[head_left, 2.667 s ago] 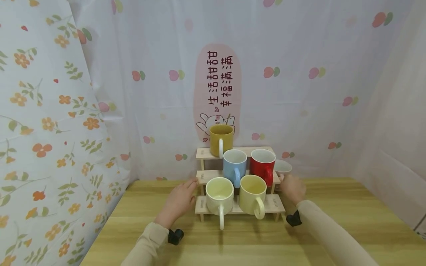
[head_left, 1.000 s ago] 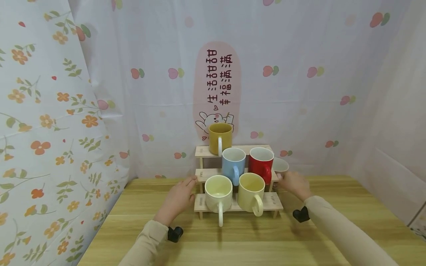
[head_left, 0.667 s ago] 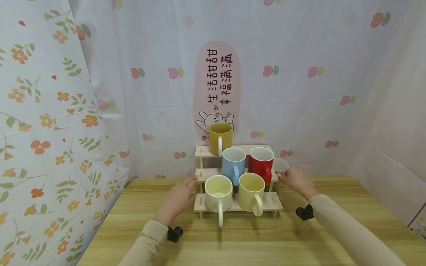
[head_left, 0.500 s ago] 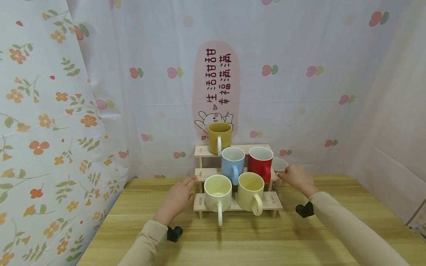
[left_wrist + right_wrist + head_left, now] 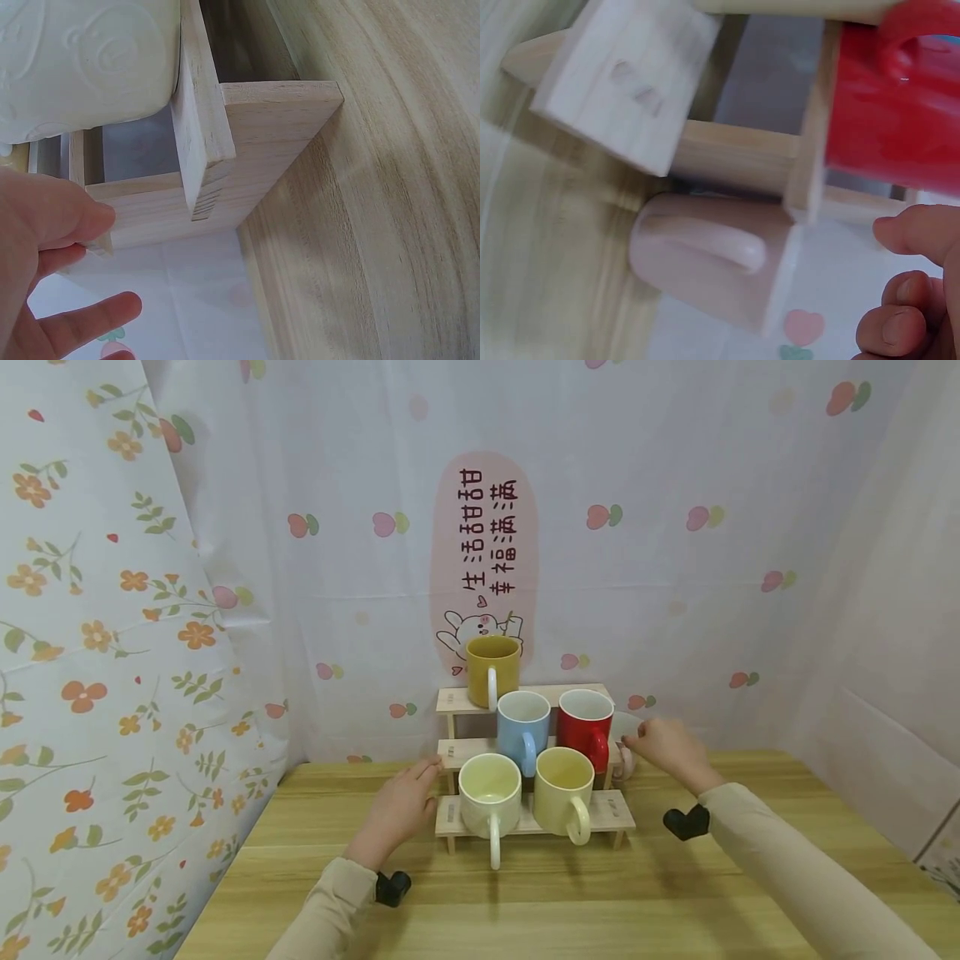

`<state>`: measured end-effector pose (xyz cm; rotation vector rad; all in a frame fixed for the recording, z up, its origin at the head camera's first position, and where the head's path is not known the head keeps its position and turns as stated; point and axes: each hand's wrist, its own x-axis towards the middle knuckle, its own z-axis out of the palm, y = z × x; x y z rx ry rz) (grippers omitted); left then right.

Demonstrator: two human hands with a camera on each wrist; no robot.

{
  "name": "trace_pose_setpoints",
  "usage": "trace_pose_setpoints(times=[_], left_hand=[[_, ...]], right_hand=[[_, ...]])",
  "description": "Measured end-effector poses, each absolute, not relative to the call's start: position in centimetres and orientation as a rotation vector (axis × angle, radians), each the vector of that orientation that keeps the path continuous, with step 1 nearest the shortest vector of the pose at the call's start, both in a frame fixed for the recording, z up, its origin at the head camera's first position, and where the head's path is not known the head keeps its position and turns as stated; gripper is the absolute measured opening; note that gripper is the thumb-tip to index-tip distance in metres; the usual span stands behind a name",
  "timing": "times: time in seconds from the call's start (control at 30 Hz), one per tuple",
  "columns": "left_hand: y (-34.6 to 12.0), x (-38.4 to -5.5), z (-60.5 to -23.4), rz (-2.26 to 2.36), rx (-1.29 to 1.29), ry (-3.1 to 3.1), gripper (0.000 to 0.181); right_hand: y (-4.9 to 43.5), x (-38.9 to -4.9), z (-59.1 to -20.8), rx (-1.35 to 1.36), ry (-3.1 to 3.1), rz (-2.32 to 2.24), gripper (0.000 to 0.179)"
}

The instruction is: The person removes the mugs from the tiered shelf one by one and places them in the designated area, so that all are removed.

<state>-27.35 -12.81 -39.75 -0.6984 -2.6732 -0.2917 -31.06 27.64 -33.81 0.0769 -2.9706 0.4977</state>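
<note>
A three-tier wooden rack (image 5: 467, 750) stands on the table. My left hand (image 5: 401, 806) pinches the left end of its middle shelf; the thumb (image 5: 96, 217) and a finger meet at the board's end in the left wrist view. Right of the rack, my right hand (image 5: 671, 750) hovers, fingers loosely curled and holding nothing. Below and beyond it a pale pinkish mug (image 5: 697, 277) stands on the table beside the rack, partly hidden by it in the head view. In the right wrist view, its handle (image 5: 720, 244) faces me, apart from the fingers.
The rack bears a mustard mug (image 5: 504, 670) on top, a light blue mug (image 5: 517, 727) and a red mug (image 5: 579, 727) in the middle, and a cream mug (image 5: 480, 806) and a yellow mug (image 5: 555, 797) at the bottom. A patterned curtain (image 5: 345, 627) hangs behind.
My right hand has let go of the pinkish mug and risen up and away to the right, uncovering its handle. The left hand keeps its place on the rack.
</note>
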Motion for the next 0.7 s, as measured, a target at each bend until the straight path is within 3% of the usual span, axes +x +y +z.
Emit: trace_pose_setpoints(times=[0.27, 0.5, 0.7], left_hand=[[-12.9, -27.4, -39.9, -0.299, -0.703, -2.642, 0.047], [-12.8, -27.5, -39.7, -0.301, -0.705, -2.633, 0.048], [-12.8, -27.6, -39.8, -0.302, -0.705, -2.641, 0.049]], right_hand=[[26.9, -30.7, -31.8, 0.158, -2.907, 0.449, 0.048], [26.1, -30.6, -30.1, 0.124, -2.890, 0.447, 0.038], [25.4, -30.5, -28.9, 0.074, -2.914, 0.525, 0.040]])
